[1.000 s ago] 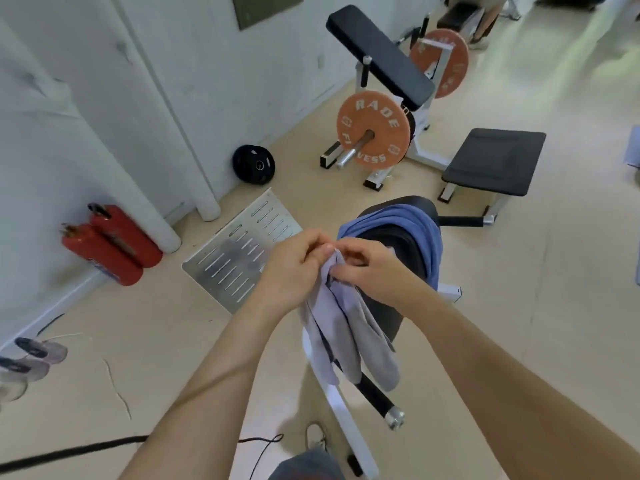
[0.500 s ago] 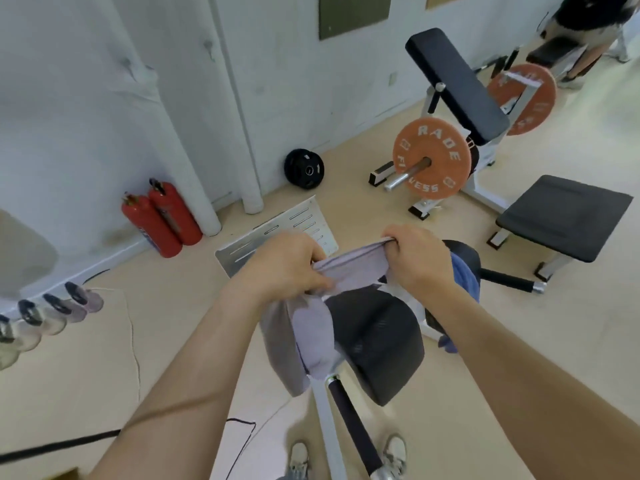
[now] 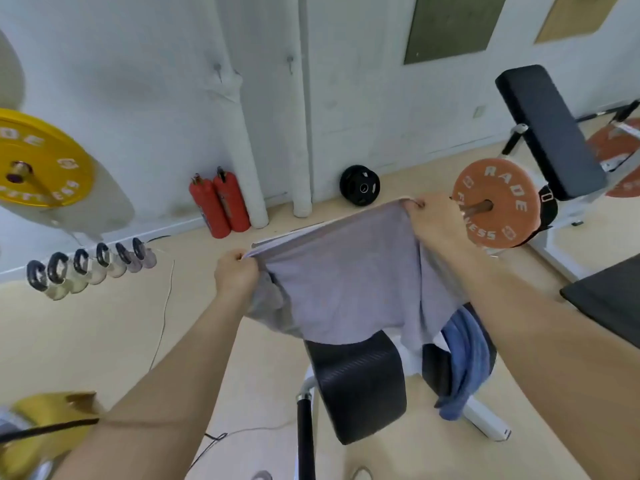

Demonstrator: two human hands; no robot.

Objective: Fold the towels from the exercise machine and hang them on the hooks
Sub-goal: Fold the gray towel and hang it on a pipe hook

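Two hands are up front, both on one grey towel (image 3: 349, 282). The left hand (image 3: 235, 273) pinches the towel's left top corner, fingers curled round the edge. The right hand (image 3: 434, 221) pinches the right top corner, higher up & further out, just in front of an orange weight plate (image 3: 497, 202) marked "RADE". The top edge is pulled taut betw. the two and slopes up to the right. The rest of the cloth hangs spread out in front of the person, w/ some bunching under the left hand.

The towel's lower edge comes down over the black padded roller (image 3: 360, 386) of the exercise machine; can't tell if it touches. A blue towel (image 3: 462, 362) is draped over the machine just right of that roller, below the right forearm, hanging twd the floor.

Two small hooks (image 3: 290, 61) sit high on the white wall, well apart from both towels.

Elsewhere:
- 2 red fire extinguishers (image 3: 220, 202) stand at the wall base beside white pipes (image 3: 249, 150).
- A black weight plate (image 3: 359, 185) leans on the wall.
- A row of kettlebells (image 3: 90, 268) is on the floor at left.
- A yellow weight plate (image 3: 38, 157) is at far left.
- A dark bench pad (image 3: 550, 129) is tilted at upper right.
- A thin cable (image 3: 162, 306) runs across the beige floor.
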